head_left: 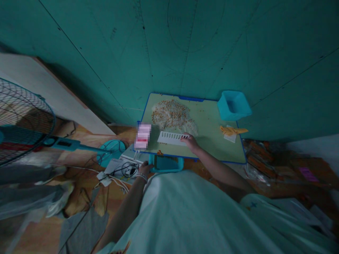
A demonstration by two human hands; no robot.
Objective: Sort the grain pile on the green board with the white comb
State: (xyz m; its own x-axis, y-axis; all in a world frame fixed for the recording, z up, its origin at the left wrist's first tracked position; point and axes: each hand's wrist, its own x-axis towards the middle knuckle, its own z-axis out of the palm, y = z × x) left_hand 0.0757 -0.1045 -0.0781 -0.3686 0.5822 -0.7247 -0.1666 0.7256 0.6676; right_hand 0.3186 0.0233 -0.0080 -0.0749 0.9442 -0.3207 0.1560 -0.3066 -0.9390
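Observation:
My right hand (191, 144) is closed on the right end of a white slotted plastic strip (169, 138), which lies low over the table with its row of slots on the far side. Just beyond the strip a pile of pale grains mixed with orange-brown kernels (172, 114) spreads over the light green tabletop (209, 141). My left hand (145, 169) grips the left side of a blue plastic tub (180, 164), held below the table's near edge against my body. Its contents are too dark to make out.
At the table's back right stands another blue tub (234, 106), with an orange cloth (231, 131) in front of it. A blurred pink item (143, 137) lies on the left. Cables (129, 170), a standing fan (63, 144) and its round base are left; boxes (309, 173) are right.

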